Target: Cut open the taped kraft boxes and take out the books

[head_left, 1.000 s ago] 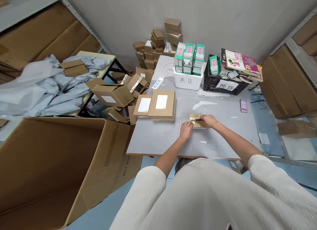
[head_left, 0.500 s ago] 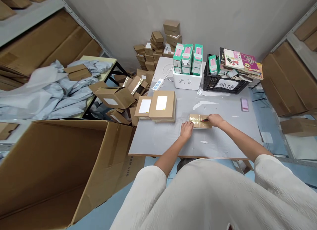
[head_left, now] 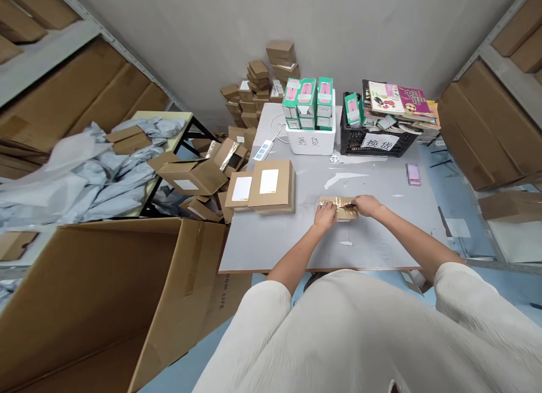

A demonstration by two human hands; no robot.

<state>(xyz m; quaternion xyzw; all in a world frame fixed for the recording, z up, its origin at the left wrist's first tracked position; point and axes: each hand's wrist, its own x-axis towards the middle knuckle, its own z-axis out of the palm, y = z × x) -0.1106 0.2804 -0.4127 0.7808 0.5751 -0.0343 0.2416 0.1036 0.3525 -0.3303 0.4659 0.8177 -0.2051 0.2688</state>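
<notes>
A small brown box (head_left: 350,213) with shiny tape across its top lies on the grey table (head_left: 271,243), near the front edge. My right hand (head_left: 367,205) is closed around a small cutter (head_left: 349,205), dark with a bit of red, its tip at the tape. My left hand (head_left: 325,214) rests on the box's left part, fingers bent over its top; whether they grip it is hard to tell. Left of my hands, a larger brown box (head_left: 285,194) with a white label sits beside a smaller labelled box (head_left: 231,196).
A white bin (head_left: 311,143) of green-and-pink boxes and a black crate (head_left: 353,142) with books stand at the table's back. A power strip (head_left: 263,151) lies at back left, a phone-like pink item (head_left: 413,174) at right. A large open carton (head_left: 203,263) stands left.
My left hand has moved further onto the top of the small box. My right hand stays at the box's right side with the cutter. The camera view has shifted slightly.
</notes>
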